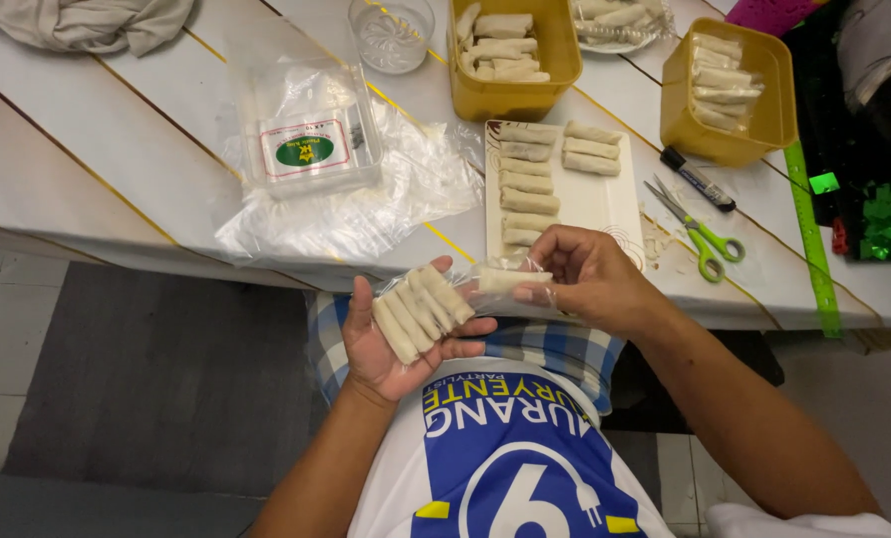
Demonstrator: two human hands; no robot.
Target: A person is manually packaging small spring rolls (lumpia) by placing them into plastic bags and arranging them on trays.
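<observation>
Below the table (117,149) edge, over our lap, we are cradling a clear plastic bag (455,289) of pale rolls (421,309) in our left hand (396,344), fingers curled under it with the thumb pressing on top. Our right hand (590,279) is pinching one more roll (505,280) at the bag's mouth, its grip clamped on it. Just beyond, a white tray (595,199) is carrying two rows of rolls, with green scissors (700,234) beside it.
</observation>
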